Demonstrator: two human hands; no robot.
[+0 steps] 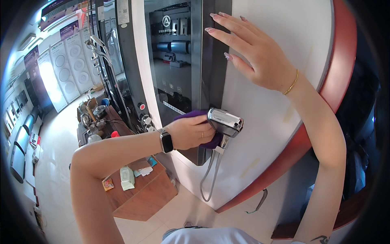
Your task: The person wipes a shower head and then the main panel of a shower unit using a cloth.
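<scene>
My left hand [195,133], with a watch on its wrist, grips a purple cloth [214,141] against the lower right part of a black glass wall-mounted panel unit [173,73]. Its fingertips are partly hidden behind a chrome hand shower [226,119], which sits on a holder with a grey hose [203,189] looping down from it. Raised at the upper right, my right hand [253,48] has its fingers spread and holds nothing. Its fingertips are beside the unit's dark metal side; whether they touch it I cannot tell.
A wooden table [137,195] with a pack of wipes [127,177] and small packets stands at lower left. Behind it is a cluttered dark cabinet top [117,119]. Chrome shower fittings [103,52] hang left of the panel. A red curved trim [274,163] edges the white wall board.
</scene>
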